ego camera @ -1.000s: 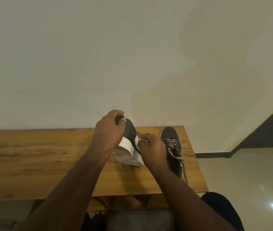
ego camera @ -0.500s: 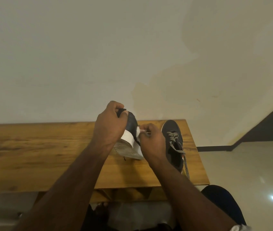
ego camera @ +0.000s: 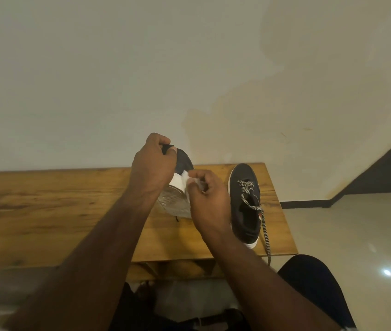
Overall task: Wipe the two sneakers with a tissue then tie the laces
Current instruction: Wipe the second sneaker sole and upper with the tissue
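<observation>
Sneakers occupy the right end of the wooden table (ego camera: 46, 211). One dark sneaker (ego camera: 182, 163) is tipped on its side, sole (ego camera: 174, 204) facing near, gripped at its upper edge by the left hand (ego camera: 152, 163). The right hand (ego camera: 210, 199) pinches a white tissue (ego camera: 188, 179) against its white sidewall. Just right, the second sneaker (ego camera: 246, 206) stands upright, long axis near-to-far, toe pointing far, its striped lace (ego camera: 265, 232) trailing over the near table edge.

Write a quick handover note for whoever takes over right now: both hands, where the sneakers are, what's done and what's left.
Left hand: grips the tipped-up sneaker, sole toward camera.
Right hand: pinches the tissue against that sneaker's white sole edge.
Second sneaker: upright on the wooden table, laces loose, one end hanging over the edge.
Done: wiping of the held sneaker under way.
Left: finish wiping, possibly the second sneaker too; tie its laces, and the held one's if loose.
</observation>
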